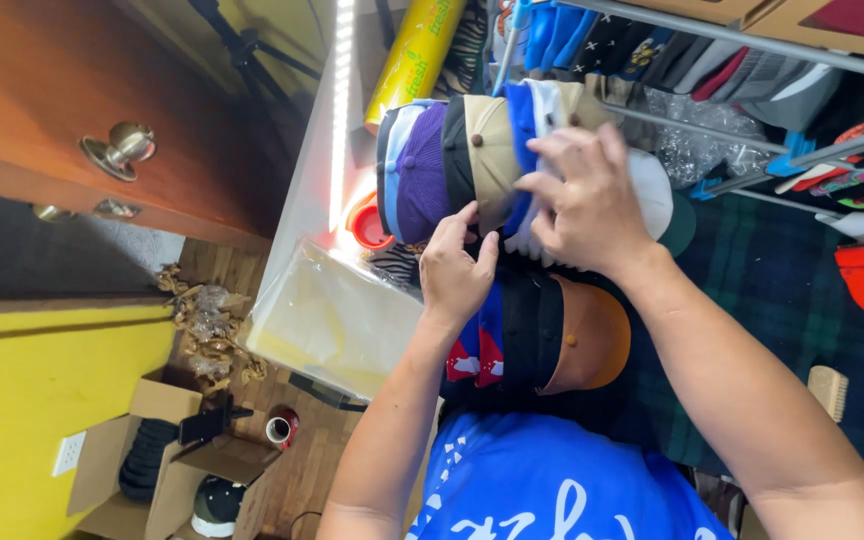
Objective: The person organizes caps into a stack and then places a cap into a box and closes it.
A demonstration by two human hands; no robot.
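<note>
A wooden door (102, 90) filled the upper left of the frame. At upper centre lay a nested row of caps (472, 160), a second row (542, 335) below it. The right hand (587, 200) was closed over the upper row's white cap; the left hand (457, 270) pinched a brim. Keeping brims aligned would probably stack them cleanly.
</note>
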